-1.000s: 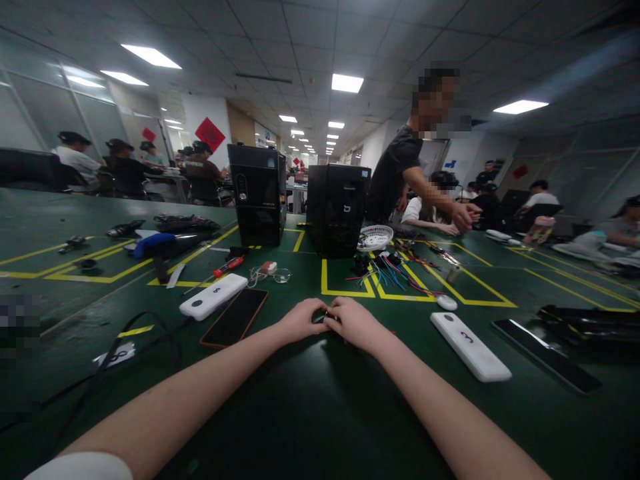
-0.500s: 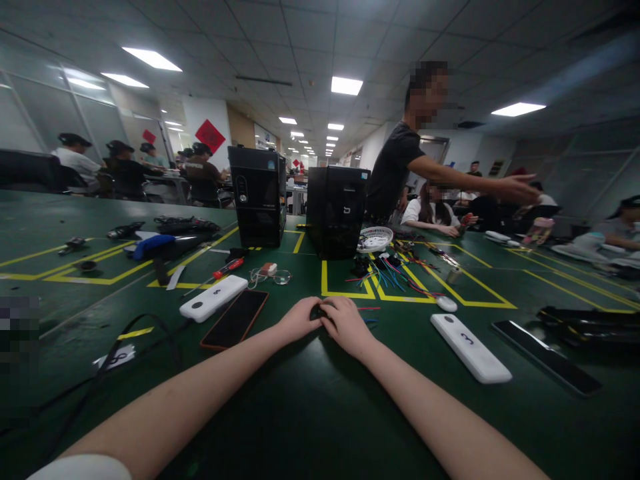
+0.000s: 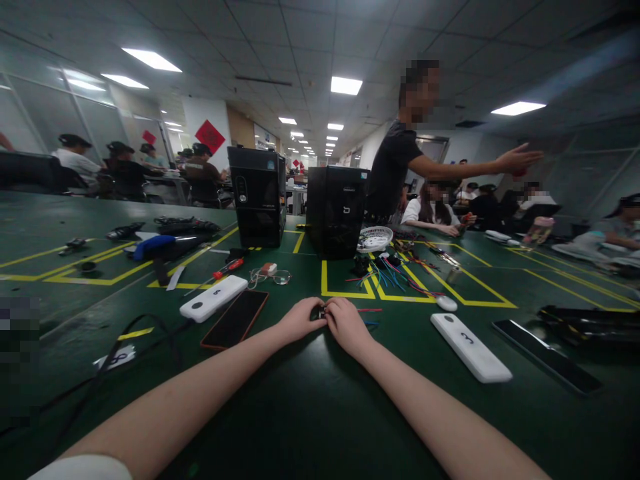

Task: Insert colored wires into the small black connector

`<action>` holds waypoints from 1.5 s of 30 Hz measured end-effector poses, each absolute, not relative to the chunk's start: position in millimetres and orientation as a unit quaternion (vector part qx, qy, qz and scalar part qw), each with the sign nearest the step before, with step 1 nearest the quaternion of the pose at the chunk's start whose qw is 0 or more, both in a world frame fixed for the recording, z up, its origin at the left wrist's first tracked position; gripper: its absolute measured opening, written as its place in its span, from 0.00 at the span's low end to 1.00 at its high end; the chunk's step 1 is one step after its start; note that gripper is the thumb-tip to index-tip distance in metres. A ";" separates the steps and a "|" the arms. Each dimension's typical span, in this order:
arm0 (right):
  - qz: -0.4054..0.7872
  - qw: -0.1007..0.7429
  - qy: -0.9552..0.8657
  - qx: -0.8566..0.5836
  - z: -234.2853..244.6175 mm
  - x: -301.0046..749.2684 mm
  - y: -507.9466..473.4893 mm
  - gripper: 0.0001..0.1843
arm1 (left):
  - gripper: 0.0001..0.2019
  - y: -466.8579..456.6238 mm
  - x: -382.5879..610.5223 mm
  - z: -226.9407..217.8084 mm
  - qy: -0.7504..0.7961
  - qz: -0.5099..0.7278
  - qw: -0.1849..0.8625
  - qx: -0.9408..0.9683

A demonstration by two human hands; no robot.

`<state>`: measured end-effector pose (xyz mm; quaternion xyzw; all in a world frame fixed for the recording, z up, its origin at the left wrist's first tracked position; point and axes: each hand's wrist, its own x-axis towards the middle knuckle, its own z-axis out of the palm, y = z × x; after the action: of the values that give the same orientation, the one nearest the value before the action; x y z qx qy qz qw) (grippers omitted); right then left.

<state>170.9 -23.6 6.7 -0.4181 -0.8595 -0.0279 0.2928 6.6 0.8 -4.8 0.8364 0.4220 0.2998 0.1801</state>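
Observation:
My left hand [image 3: 301, 320] and my right hand [image 3: 349, 325] meet over the green table, fingertips almost touching. Between them they pinch a small black part [image 3: 317, 312], mostly covered by the fingers, so its kind does not show. Thin red and blue wires [image 3: 371, 310] stick out past the right hand, seemingly from that part. Behind my right hand lies a bunch of black pieces with coloured wires [image 3: 387, 268]. A dark phone with an orange edge [image 3: 236, 320] rests to the left of my left hand.
Two black computer towers [image 3: 256, 200] stand ahead. White numbered devices [image 3: 471, 347] lie on both sides, another phone [image 3: 546, 357] at right. A red screwdriver [image 3: 228, 269], glasses [image 3: 281, 277] and a white basket [image 3: 376, 238] lie farther off. A person [image 3: 395, 160] stands behind the towers, arm outstretched.
My fingers have shifted slightly, with the right ones a little farther right, and more of the black part shows. The standing person has leaned left and raised the outstretched hand.

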 end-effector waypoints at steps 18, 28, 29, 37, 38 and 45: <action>-0.035 0.249 -0.862 -0.440 9.2 169.0 -25.8 0.06 | 0.13 -0.7 5.9 -2.0 0.427 0.294 0.181 0.836; -0.024 0.245 -0.839 -0.485 10.7 172.3 -20.2 0.06 | 0.13 3.1 3.8 -7.5 0.417 0.292 0.165 0.845; -0.027 0.244 -0.841 -0.482 10.6 172.5 -20.2 0.05 | 0.14 3.1 3.9 -7.4 0.417 0.292 0.165 0.845; -0.032 0.276 -0.851 -0.446 8.9 172.8 -20.8 0.07 | 0.13 1.5 5.1 -4.6 0.428 0.293 0.174 0.837; -0.039 0.284 -0.852 -0.438 9.5 172.9 -21.2 0.07 | 0.13 1.6 5.2 -4.5 0.430 0.296 0.173 0.835; -0.064 0.262 -0.868 -0.416 15.3 173.2 -25.2 0.05 | 0.12 5.9 5.0 -6.3 0.473 0.309 0.156 0.810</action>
<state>173.2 -25.2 15.3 -0.4162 -0.8685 -0.0639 0.2616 5.0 5.9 -6.3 0.8102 0.4729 0.3094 0.1558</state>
